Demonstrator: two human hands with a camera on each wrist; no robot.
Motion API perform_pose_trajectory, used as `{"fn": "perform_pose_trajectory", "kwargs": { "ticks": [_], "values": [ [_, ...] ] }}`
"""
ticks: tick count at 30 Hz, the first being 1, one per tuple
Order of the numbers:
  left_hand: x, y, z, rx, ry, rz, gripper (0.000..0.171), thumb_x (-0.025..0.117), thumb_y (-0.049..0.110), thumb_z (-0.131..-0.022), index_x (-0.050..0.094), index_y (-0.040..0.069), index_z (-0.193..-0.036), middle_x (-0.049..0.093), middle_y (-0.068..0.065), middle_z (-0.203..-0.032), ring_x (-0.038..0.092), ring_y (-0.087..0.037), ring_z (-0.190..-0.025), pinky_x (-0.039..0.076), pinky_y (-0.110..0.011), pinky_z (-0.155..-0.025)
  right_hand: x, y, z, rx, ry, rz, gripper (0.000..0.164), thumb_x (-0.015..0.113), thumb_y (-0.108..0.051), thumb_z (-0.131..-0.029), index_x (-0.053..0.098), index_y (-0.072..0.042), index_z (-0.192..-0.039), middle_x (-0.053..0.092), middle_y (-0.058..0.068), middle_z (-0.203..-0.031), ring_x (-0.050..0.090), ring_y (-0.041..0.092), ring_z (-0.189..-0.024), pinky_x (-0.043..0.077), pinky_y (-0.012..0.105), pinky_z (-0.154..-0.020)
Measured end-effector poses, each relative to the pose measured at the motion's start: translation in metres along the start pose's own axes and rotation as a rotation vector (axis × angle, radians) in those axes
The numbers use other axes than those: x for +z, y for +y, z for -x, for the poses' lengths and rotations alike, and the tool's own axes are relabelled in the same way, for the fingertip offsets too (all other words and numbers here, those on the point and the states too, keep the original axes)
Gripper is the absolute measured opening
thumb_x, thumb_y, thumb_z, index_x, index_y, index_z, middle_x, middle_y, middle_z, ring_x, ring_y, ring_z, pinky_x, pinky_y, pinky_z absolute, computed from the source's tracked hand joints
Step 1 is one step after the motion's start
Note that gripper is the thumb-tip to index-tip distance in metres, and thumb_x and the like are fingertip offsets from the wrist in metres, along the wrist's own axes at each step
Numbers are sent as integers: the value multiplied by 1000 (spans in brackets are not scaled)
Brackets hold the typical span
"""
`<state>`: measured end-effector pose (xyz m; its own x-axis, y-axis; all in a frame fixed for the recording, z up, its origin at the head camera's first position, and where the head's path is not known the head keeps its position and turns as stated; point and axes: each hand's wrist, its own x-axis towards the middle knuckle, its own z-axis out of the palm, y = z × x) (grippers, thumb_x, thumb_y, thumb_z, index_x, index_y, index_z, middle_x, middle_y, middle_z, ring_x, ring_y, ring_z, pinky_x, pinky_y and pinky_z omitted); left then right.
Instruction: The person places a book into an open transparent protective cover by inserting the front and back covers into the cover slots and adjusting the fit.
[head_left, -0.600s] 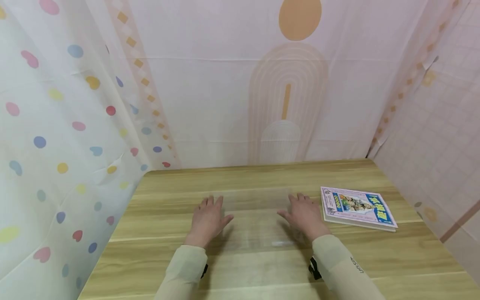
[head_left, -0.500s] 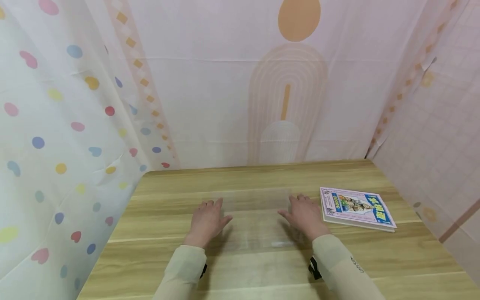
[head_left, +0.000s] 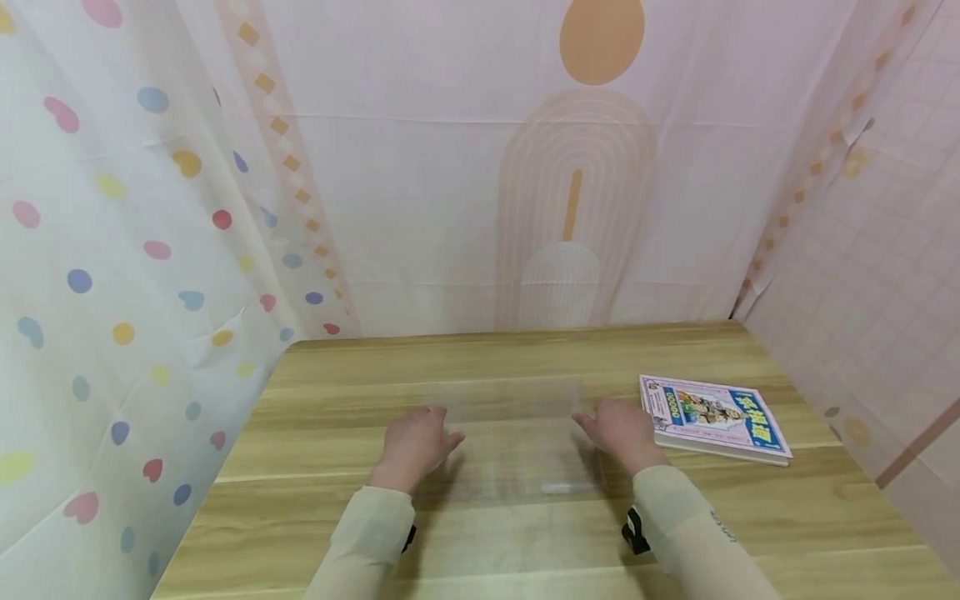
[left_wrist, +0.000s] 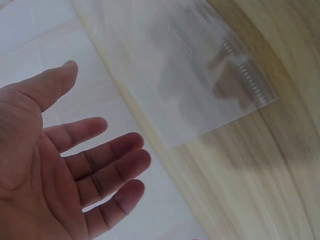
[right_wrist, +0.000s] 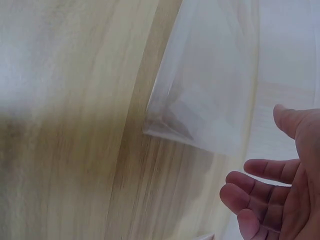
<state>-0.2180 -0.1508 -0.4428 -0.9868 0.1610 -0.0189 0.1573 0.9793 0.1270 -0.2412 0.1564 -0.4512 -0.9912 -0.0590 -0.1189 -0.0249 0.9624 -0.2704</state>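
In the head view, we see clear film (head_left: 513, 437) flat on the table (head_left: 300, 475) at lower centre, between our left hand (head_left: 412, 443) and right hand (head_left: 618, 433). Both hold nothing (fingers loosely bent). A book (head_left: 712, 417) lies at lower right.

The desk (head_left: 270, 467) shows smooth wood grain with a faint sheen. On the desk's middle lies clear, glossy plastic film (head_left: 517, 442); toward its right, a smooth-covered paper book (head_left: 716, 417); behind it, creased, matt cloth (head_left: 420, 200).
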Motion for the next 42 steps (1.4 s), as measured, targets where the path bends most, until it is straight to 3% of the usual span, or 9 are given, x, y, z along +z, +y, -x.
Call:
{"fn": "perform_pose_trajectory", "kwargs": {
  "ticks": [3, 7, 18, 23, 28, 32, 36, 42],
  "values": [
    [0, 0, 1, -5, -20, -6, 52, 69, 44, -91, 65, 0, -118, 69, -17, -96, 67, -33, -87, 55, -46, -68, -5, 3, 1, 41, -10, -20, 52, 53, -53, -97, 67, -4, -84, 68, 14, -85, 62, 27, -67, 50, 42, -54],
    [1, -1, 2, -10, -37, -12, 53, 69, 43, -91, 65, -2, -119, 69, -17, -92, 68, -33, -85, 56, -45, -68, -9, 10, 0, 90, -25, -55, 56, 51, -53, -98, 63, -6, -70, 67, 15, -80, 62, 26, -65, 51, 42, -54],
    [1, -1, 4, -24, -54, 3, 56, 69, 42, -92, 63, -2, -124, 69, -19, -105, 67, -35, -94, 56, -47, -75, -23, 40, 2, 151, -70, -89, 59, 46, -51, -101, 71, -2, -79, 67, 18, -85, 61, 27, -64, 49, 40, -50],
    [-2, 0, 4, -47, -103, 10, 57, 71, 41, -90, 62, -1, -128, 69, -18, -104, 67, -33, -90, 56, -47, -71, -29, 55, 8, 147, -33, -75, 56, 47, -49, -101, 64, -3, -74, 62, 13, -71, 56, 24, -59, 46, 39, -48],
    [-3, 0, 5, -66, -131, 19, 50, 74, 37, -87, 65, 1, -120, 69, -15, -100, 66, -32, -91, 55, -49, -74, -35, 74, 10, 152, -5, -70, 54, 47, -45, -102, 59, -7, -65, 58, 9, -63, 53, 23, -56, 44, 38, -47],
    [-2, 0, 5, -72, -130, 13, 41, 76, 33, -85, 67, 3, -111, 68, -12, -94, 66, -31, -88, 54, -49, -73, -42, 89, 9, 188, -4, -69, 51, 47, -42, -101, 63, -3, -72, 62, 15, -71, 57, 27, -62, 48, 44, -52],
    [0, -1, 5, -69, -115, 7, 35, 77, 33, -84, 68, 4, -103, 66, -10, -87, 66, -28, -83, 54, -47, -68, -50, 104, 9, 219, -9, -52, 54, 46, -40, -101, 66, 8, -88, 65, 26, -85, 62, 33, -72, 51, 51, -59],
    [1, 0, 6, -63, -103, 18, 33, 78, 31, -83, 67, 4, -99, 64, -10, -85, 64, -26, -79, 54, -46, -65, -55, 129, 11, 273, -17, -21, 63, 43, -42, -102, 64, 17, -100, 57, 42, -102, 59, 50, -89, 51, 57, -65]
  ]
}}
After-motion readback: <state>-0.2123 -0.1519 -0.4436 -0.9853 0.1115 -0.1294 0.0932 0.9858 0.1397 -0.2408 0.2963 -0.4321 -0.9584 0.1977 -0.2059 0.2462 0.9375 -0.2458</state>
